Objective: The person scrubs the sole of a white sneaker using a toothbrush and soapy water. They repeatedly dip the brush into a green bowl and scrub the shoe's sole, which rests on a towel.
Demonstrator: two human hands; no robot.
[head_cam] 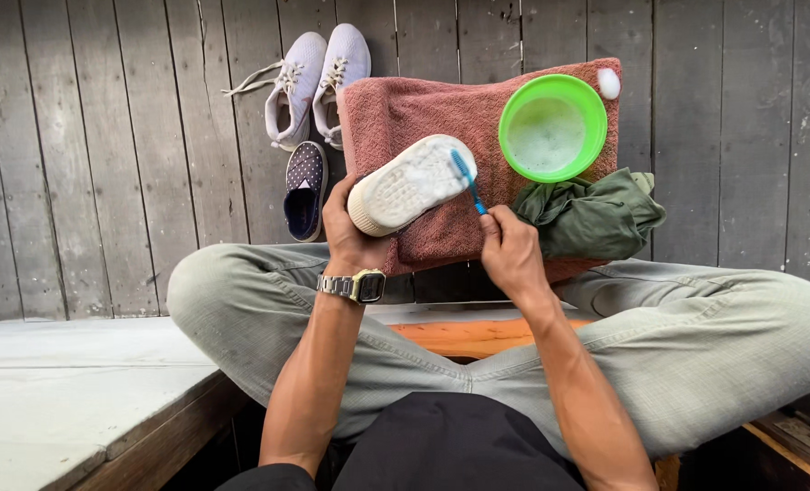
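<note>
On the one pink towel [423, 114] a single white shoe [411, 183] is gripped sole-up by the left hand [348, 227] — one blue toothbrush [467, 181], apparently bristles-down, is clasped in the right hand [510, 250].

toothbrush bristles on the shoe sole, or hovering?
Touching. The head view shows the blue toothbrush held in the right hand, its head lying flat against the upturned white sole of the shoe that the left hand grips; no gap shows.
</note>
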